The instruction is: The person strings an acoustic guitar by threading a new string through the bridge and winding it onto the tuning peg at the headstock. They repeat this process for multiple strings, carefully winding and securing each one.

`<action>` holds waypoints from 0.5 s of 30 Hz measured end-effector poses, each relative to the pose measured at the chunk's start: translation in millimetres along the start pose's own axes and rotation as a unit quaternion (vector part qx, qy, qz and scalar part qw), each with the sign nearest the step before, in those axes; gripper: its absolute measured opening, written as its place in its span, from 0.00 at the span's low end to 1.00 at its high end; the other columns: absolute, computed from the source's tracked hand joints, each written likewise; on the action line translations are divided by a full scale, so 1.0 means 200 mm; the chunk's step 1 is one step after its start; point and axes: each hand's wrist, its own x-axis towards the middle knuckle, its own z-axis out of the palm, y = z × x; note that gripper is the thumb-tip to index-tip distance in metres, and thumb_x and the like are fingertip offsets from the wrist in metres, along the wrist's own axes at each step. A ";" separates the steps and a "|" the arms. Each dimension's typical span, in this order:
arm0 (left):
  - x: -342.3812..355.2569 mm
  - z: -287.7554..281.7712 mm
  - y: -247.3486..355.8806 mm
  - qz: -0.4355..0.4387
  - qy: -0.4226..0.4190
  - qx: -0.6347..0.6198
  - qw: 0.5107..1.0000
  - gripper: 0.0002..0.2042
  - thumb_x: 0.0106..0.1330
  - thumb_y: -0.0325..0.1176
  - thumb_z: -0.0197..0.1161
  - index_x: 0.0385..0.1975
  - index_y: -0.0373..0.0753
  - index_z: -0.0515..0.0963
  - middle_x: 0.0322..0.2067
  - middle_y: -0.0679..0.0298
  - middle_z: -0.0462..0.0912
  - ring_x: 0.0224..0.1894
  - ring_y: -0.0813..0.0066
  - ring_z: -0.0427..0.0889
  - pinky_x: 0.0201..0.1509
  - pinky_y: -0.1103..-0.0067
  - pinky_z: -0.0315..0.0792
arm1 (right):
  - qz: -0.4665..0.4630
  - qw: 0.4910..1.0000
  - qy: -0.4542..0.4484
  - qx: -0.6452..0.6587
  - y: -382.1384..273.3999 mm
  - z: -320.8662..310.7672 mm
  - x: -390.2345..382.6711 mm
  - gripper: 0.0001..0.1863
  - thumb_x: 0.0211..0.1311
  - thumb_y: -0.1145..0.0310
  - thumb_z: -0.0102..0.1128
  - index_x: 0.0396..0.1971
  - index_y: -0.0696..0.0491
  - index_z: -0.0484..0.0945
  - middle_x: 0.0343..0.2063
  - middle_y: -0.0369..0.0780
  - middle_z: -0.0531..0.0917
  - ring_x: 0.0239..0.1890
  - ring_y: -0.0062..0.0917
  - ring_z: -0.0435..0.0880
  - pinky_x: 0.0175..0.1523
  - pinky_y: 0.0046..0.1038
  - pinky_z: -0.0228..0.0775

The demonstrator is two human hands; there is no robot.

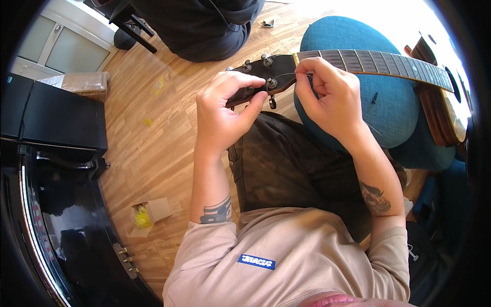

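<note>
A: Where is the string [286, 74], and how should you expect it to handle?

B: You have it at the near edge of the black headstock [284, 62], running by one tuning post [271, 83] toward the guitar neck [378, 62]. It looks like thin wire, so judge it as next to weightless but springy, smooth enough to slide through a loose pinch, and apt to kink if you bend it sharply. Take it close to the post, with a second hold a little way along.

A: And the guitar itself?

B: Likely light for its bulk, with a stiff neck. Steady it by the neck or headstock (the neck lies across a blue seat [353, 37], which should be soft and give a little) and spare the small metal tuners any hard knock.

A: What are your hands doing?

B: Your left hand [221, 105] is curved over the headstock, thumb and forefinger narrowly apart beside the post; you cannot tell from here whether they touch the wire. Your right hand [335, 97], near the top of the neck, has thumb and forefinger pinched together on the string, other fingers curled.
</note>
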 end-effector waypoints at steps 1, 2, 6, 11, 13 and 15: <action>0.00 0.00 0.00 0.012 0.001 0.003 1.000 0.08 0.56 0.23 0.77 0.35 0.37 0.88 0.33 0.59 0.90 0.37 0.63 0.88 0.43 0.74 0.80 | 0.001 1.000 -0.001 0.000 0.00 0.00 -0.01 0.05 0.61 0.75 0.67 0.35 0.54 0.81 0.19 0.39 0.80 0.18 0.28 0.79 0.26 0.29 0.70; 0.01 0.01 0.00 0.024 0.003 0.006 1.000 0.08 0.56 0.23 0.77 0.35 0.37 0.88 0.33 0.59 0.90 0.38 0.62 0.88 0.44 0.74 0.80 | 0.003 1.000 -0.003 0.001 -0.01 0.00 -0.01 0.05 0.61 0.75 0.67 0.35 0.54 0.81 0.19 0.38 0.79 0.18 0.28 0.79 0.26 0.29 0.70; 0.01 0.02 -0.01 0.057 0.011 0.023 0.998 0.06 0.57 0.25 0.77 0.34 0.38 0.88 0.33 0.59 0.90 0.38 0.61 0.88 0.46 0.72 0.80 | -0.002 1.000 -0.018 -0.011 0.01 -0.02 -0.01 0.05 0.59 0.74 0.68 0.31 0.54 0.79 0.17 0.39 0.78 0.17 0.29 0.80 0.25 0.29 0.70; 0.00 0.03 -0.04 0.082 0.033 0.066 0.994 0.03 0.62 0.27 0.75 0.33 0.38 0.88 0.33 0.59 0.90 0.38 0.59 0.88 0.49 0.71 0.80 | -0.023 0.998 -0.050 -0.016 0.00 -0.05 0.00 0.07 0.57 0.70 0.69 0.27 0.53 0.78 0.15 0.41 0.77 0.18 0.36 0.81 0.26 0.33 0.71; -0.01 0.05 -0.05 0.080 0.053 0.074 0.993 0.03 0.63 0.27 0.74 0.33 0.38 0.87 0.32 0.60 0.89 0.37 0.59 0.87 0.47 0.70 0.80 | -0.023 0.997 -0.068 -0.006 -0.01 -0.05 0.00 0.08 0.57 0.68 0.70 0.26 0.53 0.78 0.16 0.42 0.78 0.20 0.38 0.82 0.26 0.35 0.72; -0.01 0.07 -0.04 0.072 0.063 0.080 0.992 0.03 0.65 0.27 0.73 0.33 0.38 0.85 0.32 0.60 0.88 0.37 0.59 0.86 0.46 0.69 0.78 | -0.034 0.996 -0.079 -0.005 -0.02 -0.05 -0.01 0.10 0.58 0.67 0.71 0.26 0.53 0.78 0.19 0.42 0.79 0.21 0.39 0.83 0.27 0.37 0.73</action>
